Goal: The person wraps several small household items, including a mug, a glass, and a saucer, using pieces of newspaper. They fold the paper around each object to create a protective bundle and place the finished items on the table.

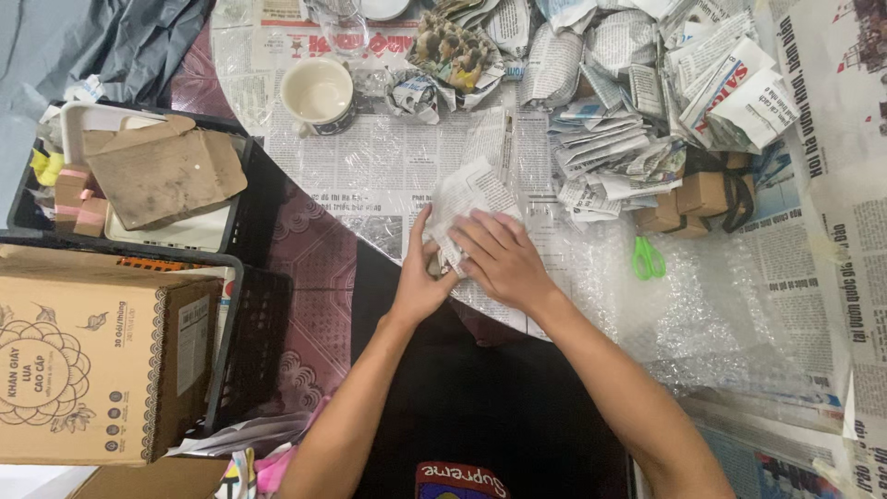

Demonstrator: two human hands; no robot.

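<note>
A small bundle wrapped in newspaper (465, 191) lies at the near edge of a table covered with newsprint and clear film. My right hand (502, 261) lies flat over the bundle's near end, fingers pointing left. My left hand (421, 274) grips the bundle's left side, thumb up along the paper. What the paper encloses is hidden.
A cream ceramic cup (317, 94) stands at the back left. A heap of folded newspaper packets (637, 102) fills the back right, with brown boxes (695, 199) and green-handled scissors (648, 258) near it. Black crates (242, 231) and a cardboard box (97, 365) stand at the left.
</note>
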